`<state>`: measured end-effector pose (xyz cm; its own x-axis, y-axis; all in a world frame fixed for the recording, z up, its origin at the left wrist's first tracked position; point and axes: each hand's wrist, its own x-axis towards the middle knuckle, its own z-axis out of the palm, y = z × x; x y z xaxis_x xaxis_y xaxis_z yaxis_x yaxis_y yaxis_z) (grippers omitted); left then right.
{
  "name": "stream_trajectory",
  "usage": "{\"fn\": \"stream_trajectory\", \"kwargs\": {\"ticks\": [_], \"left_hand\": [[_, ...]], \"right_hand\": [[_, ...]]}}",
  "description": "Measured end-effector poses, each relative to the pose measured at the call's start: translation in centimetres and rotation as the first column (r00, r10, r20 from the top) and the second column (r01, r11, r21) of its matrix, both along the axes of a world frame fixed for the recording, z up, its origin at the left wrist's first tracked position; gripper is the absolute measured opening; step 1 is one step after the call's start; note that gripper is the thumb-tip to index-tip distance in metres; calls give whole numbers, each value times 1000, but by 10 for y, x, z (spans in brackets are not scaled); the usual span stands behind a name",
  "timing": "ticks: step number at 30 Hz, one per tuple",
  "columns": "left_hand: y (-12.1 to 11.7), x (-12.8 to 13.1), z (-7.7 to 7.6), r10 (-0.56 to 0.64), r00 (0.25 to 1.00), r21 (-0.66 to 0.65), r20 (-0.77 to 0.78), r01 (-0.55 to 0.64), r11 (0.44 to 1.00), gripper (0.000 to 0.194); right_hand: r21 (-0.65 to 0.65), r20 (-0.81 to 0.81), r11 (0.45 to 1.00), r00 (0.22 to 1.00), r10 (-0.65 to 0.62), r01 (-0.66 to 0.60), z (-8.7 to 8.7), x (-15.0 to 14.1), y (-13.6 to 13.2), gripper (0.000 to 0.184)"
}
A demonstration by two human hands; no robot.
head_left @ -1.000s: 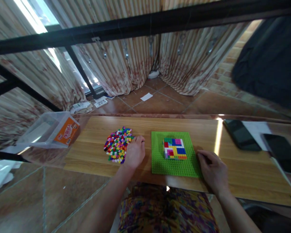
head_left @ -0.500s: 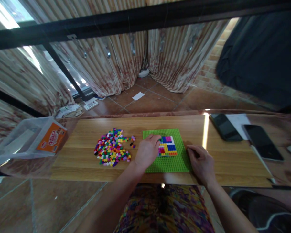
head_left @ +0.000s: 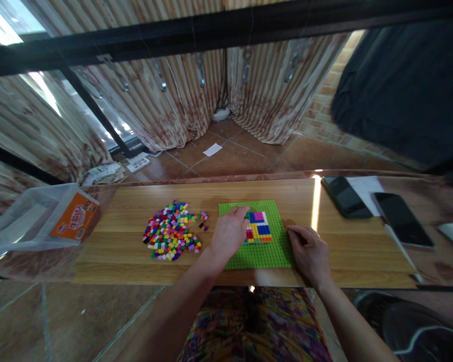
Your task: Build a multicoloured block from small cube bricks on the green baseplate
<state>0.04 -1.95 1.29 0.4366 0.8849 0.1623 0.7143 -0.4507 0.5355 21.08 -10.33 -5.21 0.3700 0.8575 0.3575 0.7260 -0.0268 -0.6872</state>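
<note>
The brick block (head_left: 262,230) on the green baseplate (head_left: 249,259) is best pressed straight down by the left hand (head_left: 230,232), its fingers curled, grip hidden, while the edge is steadied by the loosely curled, seemingly unladen right hand (head_left: 311,255).

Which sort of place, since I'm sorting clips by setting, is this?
Probably a home, perhaps a living room: long striped, patterned fabric curtains hang above a brown tiled floor, and small multicoloured plastic bricks lie heaped on a wood-grain tabletop.
</note>
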Motion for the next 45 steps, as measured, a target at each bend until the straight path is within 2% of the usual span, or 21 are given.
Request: {"fn": "stream_trajectory", "kwargs": {"ticks": [6, 11, 15, 18, 23, 26, 31, 39, 42, 45], "left_hand": [[-3, -2, -4, 68, 994, -22, 89, -66, 998, 37], [-8, -7, -3, 128, 976, -16, 173, -127, 992, 34], [-7, -10, -2, 238, 946, 32, 222, -251, 967, 31], [0, -10, -9, 296, 912, 10, 283, -311, 950, 34], [9, -3, -28, 330, 865, -275, 378, -236, 932, 31], [9, 0, -34, 319, 851, -352, 418, -172, 920, 30], [7, 4, -33, 324, 841, -404, 434, -141, 904, 29], [5, 9, -23, 384, 846, -446, 370, -201, 872, 26], [2, 11, -23, 389, 839, -447, 381, -201, 871, 24], [-1, 8, -24, 369, 822, -400, 434, -192, 896, 23]], "right_hand": [[14, 6, 1000, 1000, 5, -6, 0, 0, 0, 24], [8, -4, 1000, 1000, 6, -6, 0, 0, -1, 22], [6, 6, 1000, 1000, 11, -11, 1, 0, -1, 21], [9, 1, 1000, 1000, 9, -9, 1, 0, -1, 20], [18, -7, 1000, 1000, 2, -2, 1, -1, -1, 20], [18, 9, 1000, 1000, 1, -1, 3, -2, -1, 20], [8, -5, 1000, 1000, -2, 2, 2, -1, -1, 21], [-20, 28, 1000, 1000, 7, -6, -4, 4, -4, 25], [-38, 42, 999, 999, 9, -7, -4, 5, -4, 27], [-53, 49, 999, 999, 10, -8, -5, 6, -5, 29]]}}
